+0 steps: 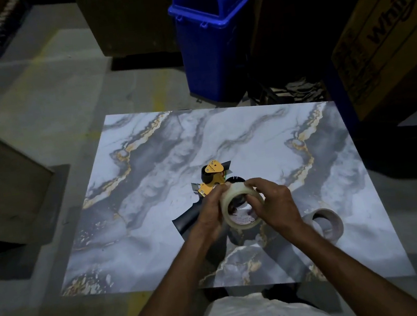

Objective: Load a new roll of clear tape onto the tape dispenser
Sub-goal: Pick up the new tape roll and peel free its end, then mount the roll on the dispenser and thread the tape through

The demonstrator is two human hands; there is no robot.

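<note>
A clear tape roll [240, 222] is held just above the marble-patterned table [150, 171], near its middle. My left hand [211, 212] grips the roll's left side, fingers curled over its rim. My right hand [272, 203] holds the right side, with the thumb reaching into the roll's hole. The tape dispenser [212, 181], yellow and black with a dark handle [186, 218], lies on the table right behind and under the roll, partly hidden by my hands.
An empty grey cardboard tape core [327, 222] lies on the table to the right of my hands. A blue bin [211, 36] stands beyond the table's far edge. Cardboard boxes [383, 34] stand at the right, a wooden cabinet [0, 187] at the left.
</note>
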